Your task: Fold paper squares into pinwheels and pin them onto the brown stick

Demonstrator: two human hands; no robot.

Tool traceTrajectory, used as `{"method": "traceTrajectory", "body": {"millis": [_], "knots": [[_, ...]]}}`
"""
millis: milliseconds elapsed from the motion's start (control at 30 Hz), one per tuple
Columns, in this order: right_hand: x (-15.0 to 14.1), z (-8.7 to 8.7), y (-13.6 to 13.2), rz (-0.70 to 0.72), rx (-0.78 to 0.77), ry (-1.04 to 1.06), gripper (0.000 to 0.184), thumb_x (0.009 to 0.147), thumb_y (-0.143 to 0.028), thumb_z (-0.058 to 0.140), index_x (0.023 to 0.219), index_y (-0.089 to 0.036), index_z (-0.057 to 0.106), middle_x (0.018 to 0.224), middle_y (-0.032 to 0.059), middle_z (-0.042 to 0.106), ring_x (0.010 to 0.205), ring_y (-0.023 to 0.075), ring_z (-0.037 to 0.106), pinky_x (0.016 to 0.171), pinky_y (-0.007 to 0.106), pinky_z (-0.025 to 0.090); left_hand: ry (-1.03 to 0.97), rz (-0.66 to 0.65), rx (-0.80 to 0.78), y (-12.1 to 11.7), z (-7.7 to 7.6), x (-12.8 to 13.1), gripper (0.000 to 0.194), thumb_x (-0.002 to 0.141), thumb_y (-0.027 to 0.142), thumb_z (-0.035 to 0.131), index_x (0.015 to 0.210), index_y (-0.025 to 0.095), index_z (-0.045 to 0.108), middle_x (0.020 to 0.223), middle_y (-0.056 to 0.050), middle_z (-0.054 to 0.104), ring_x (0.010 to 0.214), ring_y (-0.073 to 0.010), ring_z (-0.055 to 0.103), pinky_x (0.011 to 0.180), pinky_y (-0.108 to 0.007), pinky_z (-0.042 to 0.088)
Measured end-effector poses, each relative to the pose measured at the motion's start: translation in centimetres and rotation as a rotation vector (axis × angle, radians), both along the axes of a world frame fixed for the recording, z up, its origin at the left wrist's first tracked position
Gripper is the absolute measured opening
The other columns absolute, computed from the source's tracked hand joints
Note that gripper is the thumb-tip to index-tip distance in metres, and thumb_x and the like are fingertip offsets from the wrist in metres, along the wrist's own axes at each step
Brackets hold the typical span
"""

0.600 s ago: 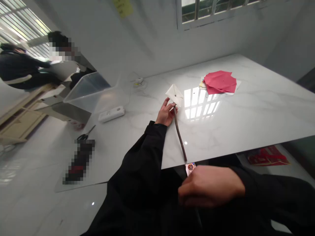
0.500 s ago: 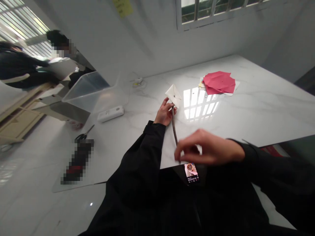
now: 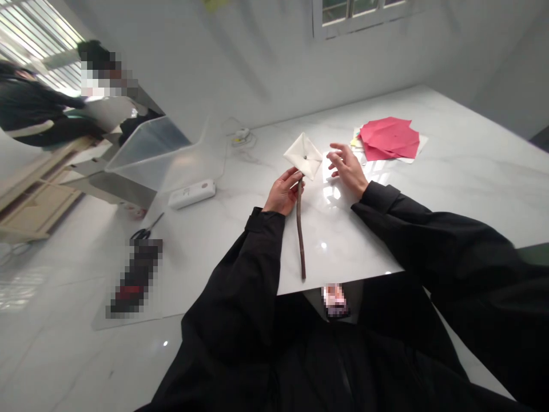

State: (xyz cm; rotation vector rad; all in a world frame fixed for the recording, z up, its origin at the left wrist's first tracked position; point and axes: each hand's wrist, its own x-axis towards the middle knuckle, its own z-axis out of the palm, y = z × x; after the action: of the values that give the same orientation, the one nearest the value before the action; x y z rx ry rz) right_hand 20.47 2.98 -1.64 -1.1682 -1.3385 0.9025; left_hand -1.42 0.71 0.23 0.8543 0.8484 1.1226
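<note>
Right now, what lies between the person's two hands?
The head view shows folded white paper on a dark stick, which the left hand holds; the right hand is apart.

I can read no words, numbers or brands here. The yellow sticky note (image 3: 213, 4) on the wall at my eleven o'clock is cut by the picture edge, and the phone (image 3: 335, 300) at my six o'clock is blurred in blocks.

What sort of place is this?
Probably a craft workroom: sheets of red paper lie on a marble-topped table, scissors lie nearby, and the left hand holds a stick topped with folded white paper.
</note>
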Motion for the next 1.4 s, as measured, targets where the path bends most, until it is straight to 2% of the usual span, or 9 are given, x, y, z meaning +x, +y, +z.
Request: {"method": "traceTrajectory", "body": {"millis": [167,333,500,700,867,1000,1100,1267,1400], "knots": [[0.2,0.1,0.5,0.127,-0.128,0.211,0.064,0.080,-0.059,0.080,0.131,-0.026,0.060,0.115,0.0067,0.070,0.079,0.0163,0.068,0.065,0.028,0.058,0.010,-0.021,-0.012,-0.1,-0.2,0.2,0.041,0.076,0.026,0.092,0.113,0.021,0.076,0.099,-0.002,0.077,0.075,-0.0106,0.069,0.073,-0.024,0.054],[0.4,0.4,0.4,0.200,-0.185,0.318,0.044,0.076,-0.041,0.086,0.112,-0.021,0.069,0.094,0.0026,0.070,0.069,0.0103,0.062,0.063,0.023,0.055,0.002,-0.038,-0.005,-0.3,-0.1,0.2,0.043,0.070,0.028,0.096,0.107,0.022,0.073,0.090,0.002,0.074,0.069,-0.0082,0.066,0.066,-0.021,0.052],[0.5,0.5,0.4,0.190,-0.222,0.374,0.036,0.074,-0.033,0.086,0.103,-0.020,0.070,0.089,0.0020,0.070,0.067,0.0091,0.061,0.061,0.022,0.053,0.000,-0.034,-0.011,-0.3,0.0,0.1,0.042,0.069,0.028,0.096,0.102,0.021,0.071,0.089,0.002,0.073,0.069,-0.0072,0.066,0.066,-0.020,0.053],[0.7,0.7,0.6,0.174,-0.259,0.447,0.036,0.074,-0.033,0.088,0.100,-0.021,0.068,0.087,-0.0004,0.068,0.067,0.0083,0.063,0.065,0.021,0.055,0.011,-0.163,-0.015,-0.5,0.1,-0.2,0.048,0.068,0.024,0.096,0.109,0.019,0.072,0.099,-0.001,0.073,0.072,-0.0075,0.068,0.068,-0.019,0.054],[0.9,0.7,0.8,0.162,-0.275,0.467,0.037,0.074,-0.033,0.089,0.101,-0.022,0.068,0.086,-0.0010,0.067,0.068,0.0085,0.065,0.067,0.022,0.056,0.023,-0.195,0.019,-0.5,0.1,-0.5,0.051,0.065,0.015,0.093,0.113,0.020,0.075,0.109,-0.004,0.075,0.076,-0.0071,0.067,0.075,-0.020,0.055],[1.0,0.8,0.8,0.173,-0.248,0.437,0.040,0.076,-0.038,0.087,0.107,-0.021,0.068,0.093,0.0013,0.070,0.069,0.0087,0.065,0.065,0.021,0.055,0.009,-0.169,0.039,-0.3,0.2,-0.8,0.054,0.062,0.011,0.093,0.113,0.020,0.077,0.111,-0.005,0.076,0.080,-0.0085,0.069,0.079,-0.020,0.056],[1.2,0.8,0.9,0.140,-0.201,0.328,0.050,0.079,-0.050,0.084,0.117,-0.022,0.066,0.098,0.0029,0.071,0.066,0.0091,0.063,0.060,0.022,0.053,-0.004,-0.048,0.043,0.1,0.2,-1.1,0.051,0.065,0.011,0.093,0.112,0.020,0.076,0.104,-0.004,0.077,0.081,-0.0081,0.070,0.083,-0.019,0.056],[1.5,0.5,1.3,0.085,-0.128,0.185,0.064,0.081,-0.066,0.077,0.126,-0.022,0.062,0.081,-0.0017,0.062,0.055,0.0096,0.048,0.050,0.023,0.041,0.006,0.057,0.030,0.5,-0.1,-1.6,0.049,0.067,0.018,0.096,0.111,0.019,0.074,0.096,-0.001,0.076,0.079,-0.0072,0.071,0.080,-0.018,0.056],[1.7,0.6,1.0,0.076,-0.029,0.031,0.071,0.088,-0.076,0.065,0.135,-0.022,0.063,0.073,-0.0030,0.058,0.059,0.0132,0.049,0.057,0.025,0.042,0.017,0.043,0.021,0.5,-0.2,-1.7,0.048,0.066,0.020,0.097,0.109,0.019,0.074,0.097,-0.002,0.077,0.076,-0.0069,0.070,0.075,-0.018,0.056]]}}
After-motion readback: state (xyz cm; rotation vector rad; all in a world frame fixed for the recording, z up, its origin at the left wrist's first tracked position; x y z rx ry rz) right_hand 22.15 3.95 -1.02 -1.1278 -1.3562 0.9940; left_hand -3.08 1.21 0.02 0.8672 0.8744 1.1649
